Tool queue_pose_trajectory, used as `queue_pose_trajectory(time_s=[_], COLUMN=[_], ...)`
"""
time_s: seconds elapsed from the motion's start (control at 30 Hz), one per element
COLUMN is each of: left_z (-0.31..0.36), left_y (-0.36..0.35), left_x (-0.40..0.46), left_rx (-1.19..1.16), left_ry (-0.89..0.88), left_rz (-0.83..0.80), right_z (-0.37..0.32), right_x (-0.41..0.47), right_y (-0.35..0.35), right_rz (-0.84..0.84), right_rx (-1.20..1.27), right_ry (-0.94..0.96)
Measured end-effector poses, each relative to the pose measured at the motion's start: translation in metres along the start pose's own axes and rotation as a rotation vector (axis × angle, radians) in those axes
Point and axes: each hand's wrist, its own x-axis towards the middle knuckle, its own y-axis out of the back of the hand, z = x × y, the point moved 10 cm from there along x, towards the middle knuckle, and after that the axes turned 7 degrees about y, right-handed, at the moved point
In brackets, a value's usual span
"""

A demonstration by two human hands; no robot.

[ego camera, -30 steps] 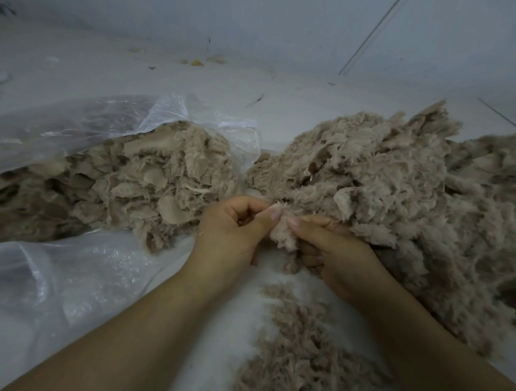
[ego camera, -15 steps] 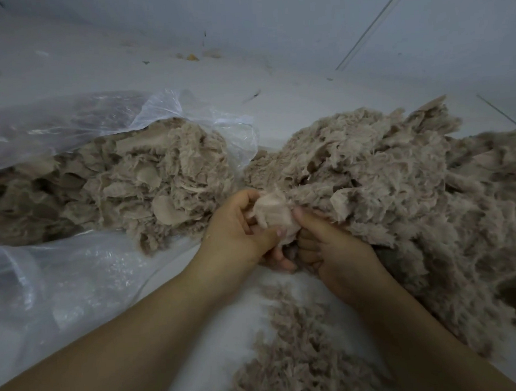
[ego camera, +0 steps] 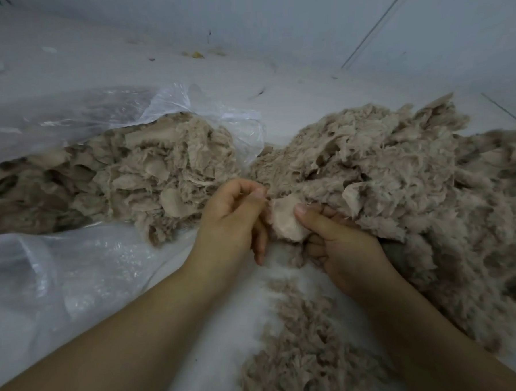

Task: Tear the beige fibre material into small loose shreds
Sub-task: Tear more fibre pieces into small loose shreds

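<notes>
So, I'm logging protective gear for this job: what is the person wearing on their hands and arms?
Nothing that shows. The left hand and right hand are bare, without gloves, rings or a watch. Both forearms are uncovered down to the frame's edge, with no sleeve in view. The fingernails look short and unpainted.

Both hands meet at frame centre over a white floor (ego camera: pixel 319 81): the right hand (ego camera: pixel 340 245) pinches a pale fibre piece (ego camera: pixel 285 220) under its thumb, and the left hand (ego camera: pixel 234 217) pinches fine strands at that piece's upper left edge. A clear plastic bag (ego camera: pixel 75 264) of unshredded beige fibre (ego camera: pixel 115 179) lies left. A large shredded heap (ego camera: pixel 414 187) lies right, a smaller shred pile (ego camera: pixel 303 351) between the forearms.
</notes>
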Motion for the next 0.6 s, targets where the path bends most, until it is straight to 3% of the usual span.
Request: queue_pose_trajectory(time_s=[0.17, 0.3, 0.4, 0.47, 0.6], left_z=[0.011, 0.062, 0.101, 0.106, 0.077], left_y=[-0.011, -0.003, 0.009, 0.021, 0.047], left_x=[-0.011, -0.025, -0.039, -0.033, -0.008], left_rx=[0.231, 0.645, 0.896, 1.04, 1.483], left_ry=[-0.108, -0.486, -0.741, -0.694, -0.255], left_rz=[0.004, 0.206, 0.426, 0.499, 0.55], right_z=[-0.004, -0.001, 0.0, 0.001, 0.01], right_x=[-0.006, -0.004, -0.002, -0.001, 0.004], right_y=[-0.008, 0.011, 0.015, 0.014, 0.015], right_rz=[-0.005, 0.15, 0.164, 0.134, 0.103], right_rx=[0.074, -0.076, -0.143, -0.152, -0.107], right_ry=[-0.036, -0.029, -0.029, -0.039, -0.09])
